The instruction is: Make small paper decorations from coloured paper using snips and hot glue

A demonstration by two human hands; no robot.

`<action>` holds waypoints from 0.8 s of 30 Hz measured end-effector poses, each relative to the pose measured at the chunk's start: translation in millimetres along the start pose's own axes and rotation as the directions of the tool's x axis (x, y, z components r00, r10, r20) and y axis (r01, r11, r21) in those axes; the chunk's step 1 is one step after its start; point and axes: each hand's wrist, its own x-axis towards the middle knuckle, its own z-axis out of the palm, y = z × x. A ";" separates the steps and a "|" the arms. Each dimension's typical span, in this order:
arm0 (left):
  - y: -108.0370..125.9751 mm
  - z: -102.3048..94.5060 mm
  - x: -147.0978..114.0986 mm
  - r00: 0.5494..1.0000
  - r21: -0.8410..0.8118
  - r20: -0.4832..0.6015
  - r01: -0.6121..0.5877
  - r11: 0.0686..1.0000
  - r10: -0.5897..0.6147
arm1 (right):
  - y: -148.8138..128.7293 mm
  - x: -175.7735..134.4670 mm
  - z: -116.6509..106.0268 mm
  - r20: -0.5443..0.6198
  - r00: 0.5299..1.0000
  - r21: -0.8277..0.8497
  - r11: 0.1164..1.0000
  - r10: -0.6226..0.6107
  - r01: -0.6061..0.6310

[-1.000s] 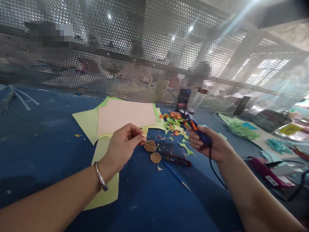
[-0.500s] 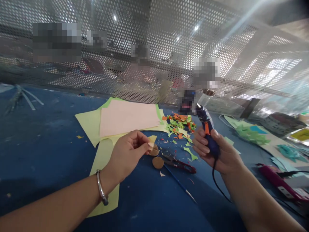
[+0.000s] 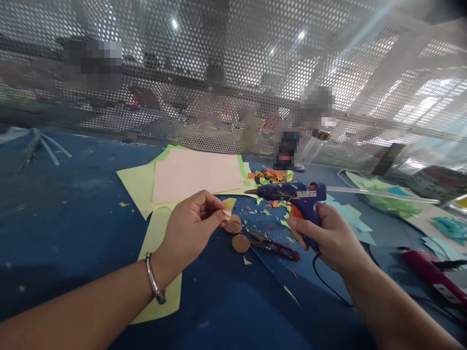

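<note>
Between thumb and fingertips, my left hand [image 3: 195, 228] pinches a small piece of yellow paper [image 3: 229, 204]. My right hand [image 3: 330, 233] is wrapped round the grip of a blue hot glue gun [image 3: 292, 191]. Its nozzle points left toward the yellow piece but stays apart from it, and a clear glue stick [image 3: 383, 194] sticks out of its back. Just below my left fingertips lie two round brown discs [image 3: 241, 243], one partly behind the fingers. Dark red thread snips [image 3: 275, 248] and a thin blue stick with a pale tip [image 3: 273, 274] rest beside the discs.
Stacked pink paper [image 3: 197, 172] and light green sheets [image 3: 158, 272] lie on the blue table [image 3: 73, 209]. Colourful paper scraps [image 3: 275, 175] are heaped behind the glue gun. At right sits a magenta power strip [image 3: 434, 274]. A perforated metal screen [image 3: 164, 97] borders the back.
My right hand has turned the glue gun, so its nozzle now points left instead of up and away. My left hand has hardly moved and still pinches the yellow paper.
</note>
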 end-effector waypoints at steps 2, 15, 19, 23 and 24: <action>-0.4 -0.3 0.5 1.000 0.006 -0.008 0.002 1.000 -0.002 | -0.2 -1.5 2.6 -0.005 1.000 -0.067 0.998 0.004 -0.004; -4.4 -1.9 0.2 1.000 0.025 -0.013 -0.014 1.000 0.014 | -9.3 -7.9 16.6 -0.032 0.998 -0.315 0.948 -0.060 0.047; -4.3 -1.6 0.2 1.000 0.050 -0.007 -0.019 0.999 0.019 | -13.6 -7.5 20.0 0.005 0.994 -0.351 0.931 -0.109 0.104; -4.0 -1.2 -0.2 1.000 0.075 0.010 -0.026 0.997 0.025 | -14.1 -7.5 22.3 0.037 0.990 -0.343 0.929 -0.134 0.139; -4.0 -1.1 -0.3 1.000 0.080 0.014 -0.029 0.996 0.028 | -13.3 -7.7 22.5 0.047 0.989 -0.345 0.927 -0.138 0.146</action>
